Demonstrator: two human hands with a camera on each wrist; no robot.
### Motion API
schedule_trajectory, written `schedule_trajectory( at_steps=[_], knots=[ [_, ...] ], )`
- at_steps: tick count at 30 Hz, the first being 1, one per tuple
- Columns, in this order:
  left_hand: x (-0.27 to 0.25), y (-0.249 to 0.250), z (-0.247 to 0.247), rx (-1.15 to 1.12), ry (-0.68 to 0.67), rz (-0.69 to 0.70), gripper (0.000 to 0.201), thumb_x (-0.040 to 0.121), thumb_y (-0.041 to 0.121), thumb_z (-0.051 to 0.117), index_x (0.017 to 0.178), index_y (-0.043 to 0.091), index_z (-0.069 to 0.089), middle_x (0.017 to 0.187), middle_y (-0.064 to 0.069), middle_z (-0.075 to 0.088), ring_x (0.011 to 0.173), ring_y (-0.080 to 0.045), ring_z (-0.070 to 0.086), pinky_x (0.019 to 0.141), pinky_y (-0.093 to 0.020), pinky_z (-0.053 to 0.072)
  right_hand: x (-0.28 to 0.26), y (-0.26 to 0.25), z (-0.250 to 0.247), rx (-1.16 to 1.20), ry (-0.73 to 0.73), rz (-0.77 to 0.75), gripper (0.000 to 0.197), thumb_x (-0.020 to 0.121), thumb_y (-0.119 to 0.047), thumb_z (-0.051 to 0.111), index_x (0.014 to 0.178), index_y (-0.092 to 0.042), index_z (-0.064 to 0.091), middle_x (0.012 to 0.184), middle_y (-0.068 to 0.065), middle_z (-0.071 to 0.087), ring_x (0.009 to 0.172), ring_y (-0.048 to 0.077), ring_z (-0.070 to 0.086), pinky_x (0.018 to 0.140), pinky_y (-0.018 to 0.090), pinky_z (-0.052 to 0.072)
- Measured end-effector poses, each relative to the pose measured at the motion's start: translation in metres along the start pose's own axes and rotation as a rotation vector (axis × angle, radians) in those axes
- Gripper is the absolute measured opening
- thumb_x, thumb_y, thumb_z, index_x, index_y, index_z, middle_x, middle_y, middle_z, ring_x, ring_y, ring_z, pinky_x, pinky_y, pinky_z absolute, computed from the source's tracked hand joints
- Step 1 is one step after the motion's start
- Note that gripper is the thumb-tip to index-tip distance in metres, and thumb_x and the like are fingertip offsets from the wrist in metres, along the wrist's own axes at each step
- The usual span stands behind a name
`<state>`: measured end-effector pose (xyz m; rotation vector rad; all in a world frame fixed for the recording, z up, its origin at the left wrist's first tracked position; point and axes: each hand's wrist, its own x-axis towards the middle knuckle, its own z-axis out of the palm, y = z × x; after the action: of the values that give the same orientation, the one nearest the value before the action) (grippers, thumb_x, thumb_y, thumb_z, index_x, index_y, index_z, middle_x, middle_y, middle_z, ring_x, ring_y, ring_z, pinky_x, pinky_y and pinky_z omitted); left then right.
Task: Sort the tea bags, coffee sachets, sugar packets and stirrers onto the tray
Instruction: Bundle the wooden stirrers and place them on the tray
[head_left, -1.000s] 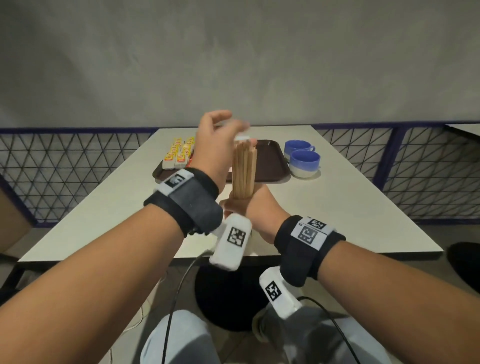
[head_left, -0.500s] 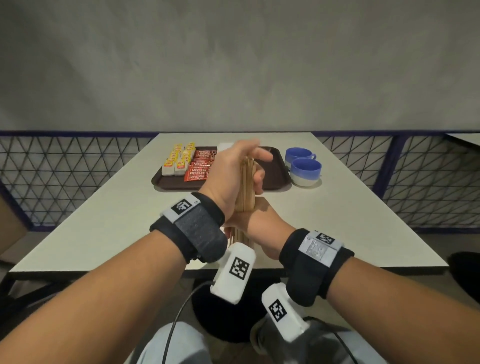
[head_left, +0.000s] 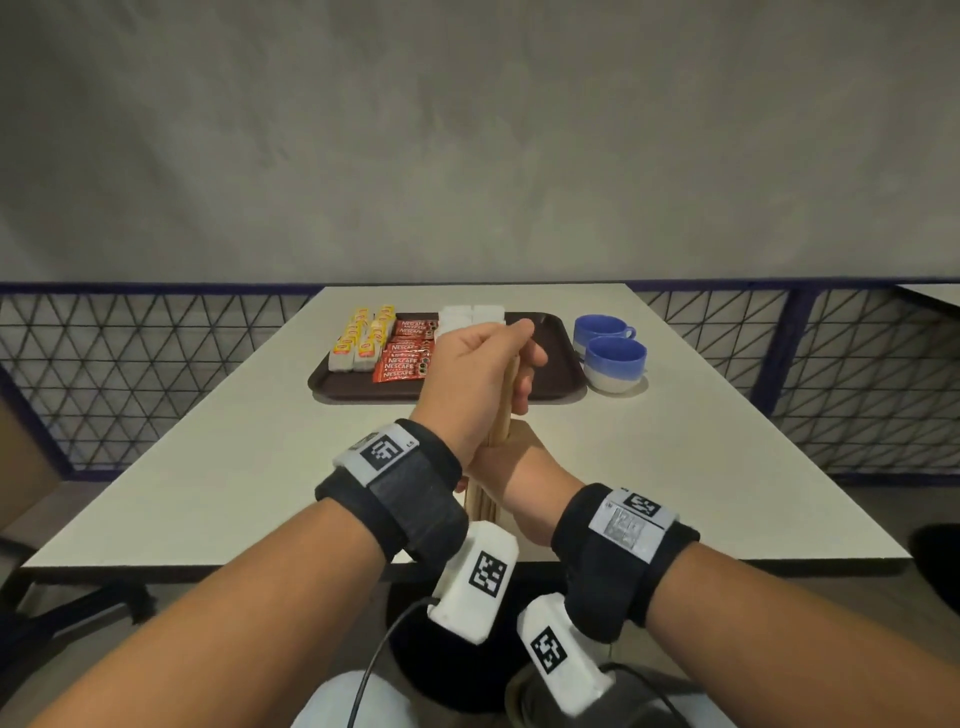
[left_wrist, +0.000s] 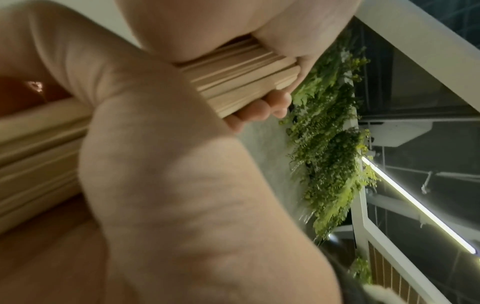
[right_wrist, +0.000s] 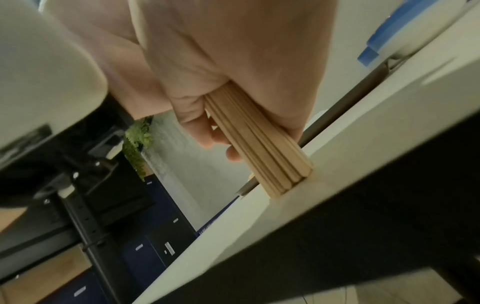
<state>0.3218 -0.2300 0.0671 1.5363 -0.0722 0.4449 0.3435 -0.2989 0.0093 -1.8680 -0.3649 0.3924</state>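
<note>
Pale wooden stirrers (head_left: 506, 410), brown tray (head_left: 550, 387), blue-and-white cups (head_left: 615, 364)

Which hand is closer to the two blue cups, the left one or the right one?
Left. The left hand grips the upper part of the wooden stirrers, nearly level with the blue cups. The right hand holds the bundle's lower end, closer to the table's near edge.

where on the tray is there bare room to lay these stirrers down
The tray's right part is bare, between the sugar packets and the rim beside the blue cups. The left is crowded: tea bags, then coffee sachets. Both hands hold the stirrers.
</note>
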Motion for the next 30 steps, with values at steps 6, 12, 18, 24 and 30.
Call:
schedule_trajectory(
  at_steps=[6, 12, 18, 24, 30],
  knots=[
    [0.003, -0.003, 0.003, -0.060, 0.075, -0.033, 0.052, 0.103, 0.019, 0.055, 0.051, 0.018, 0.057, 0.049, -0.004, 0.047, 0.042, -0.017, 0.043, 0.053, -0.027, 0.041, -0.001, 0.002, -0.004, 0.022, -0.054, 0.001, 0.017, 0.087, 0.000, 0.065, 0.073, -0.010, 0.062, 0.063, 0.005, 0.060, 0.053, 0.011, 0.055, 0.054, 0.024, 0.047],
    [0.000, -0.006, -0.002, -0.009, 0.019, -0.038, 0.040, 0.095, 0.042, 0.070, 0.064, 0.019, 0.059, 0.058, -0.007, 0.056, 0.050, -0.019, 0.049, 0.056, -0.030, 0.047, 0.003, 0.000, -0.008, -0.071, -0.075, -0.054, 0.014, 0.089, -0.005, 0.067, 0.080, -0.014, 0.060, 0.067, 0.002, 0.061, 0.054, 0.008, 0.057, 0.051, 0.020, 0.049],
    [-0.001, -0.008, -0.001, 0.094, 0.086, -0.056, 0.040, 0.087, 0.015, 0.080, 0.054, 0.020, 0.058, 0.046, -0.005, 0.052, 0.042, -0.018, 0.049, 0.063, -0.036, 0.052, 0.002, 0.001, -0.007, -0.067, -0.107, -0.156, 0.015, 0.086, -0.008, 0.074, 0.088, -0.015, 0.061, 0.083, 0.010, 0.070, 0.075, 0.017, 0.071, 0.075, 0.035, 0.063],
    [0.027, 0.018, -0.019, -0.327, 0.281, -0.119, 0.037, 0.091, 0.001, 0.063, 0.060, 0.014, 0.048, 0.044, 0.000, 0.034, 0.037, -0.015, 0.034, 0.043, -0.024, 0.037, -0.007, 0.003, -0.021, -0.204, -0.043, -0.333, 0.023, 0.085, -0.019, 0.072, 0.102, -0.016, 0.057, 0.090, 0.007, 0.066, 0.074, 0.015, 0.058, 0.067, 0.035, 0.052],
    [0.057, 0.010, -0.035, -0.539, 0.268, -0.271, 0.035, 0.092, 0.007, 0.064, 0.065, 0.021, 0.046, 0.050, 0.006, 0.035, 0.041, -0.010, 0.034, 0.043, -0.021, 0.038, 0.005, -0.013, -0.030, -0.399, 0.008, -0.396, 0.020, 0.088, -0.025, 0.066, 0.103, -0.019, 0.055, 0.090, 0.000, 0.060, 0.075, 0.017, 0.055, 0.063, 0.040, 0.051]
  ],
)
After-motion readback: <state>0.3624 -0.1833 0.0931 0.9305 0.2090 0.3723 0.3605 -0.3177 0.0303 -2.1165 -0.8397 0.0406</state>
